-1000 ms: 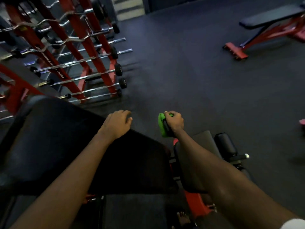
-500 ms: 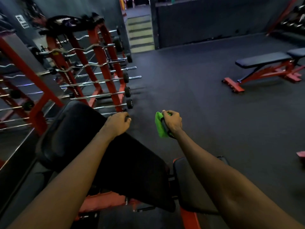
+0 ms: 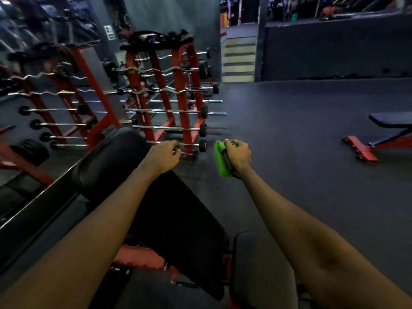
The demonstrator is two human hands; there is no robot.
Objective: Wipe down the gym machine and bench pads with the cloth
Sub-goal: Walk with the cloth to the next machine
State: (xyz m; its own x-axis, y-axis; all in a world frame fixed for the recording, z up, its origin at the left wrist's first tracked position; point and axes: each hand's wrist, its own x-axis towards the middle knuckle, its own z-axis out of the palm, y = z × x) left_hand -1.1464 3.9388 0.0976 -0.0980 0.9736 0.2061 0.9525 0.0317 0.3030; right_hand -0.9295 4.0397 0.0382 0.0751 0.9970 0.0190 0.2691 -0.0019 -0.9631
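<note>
Two hands out: right hand (image 3: 237, 156) wraps cloth (image 3: 219, 159) round handle (image 3: 227, 161), probably wiping; left hand (image 3: 163, 156) curls at far pad (image 3: 178, 219) edge, grasp unclear.

Nothing here can be read. A small white sign (image 3: 109, 32) on the far grey wall (image 3: 156, 16) is too blurred to make out. Pale lettering runs down one upright of the red barbell rack (image 3: 181, 103) at the left, equally illegible.
</note>
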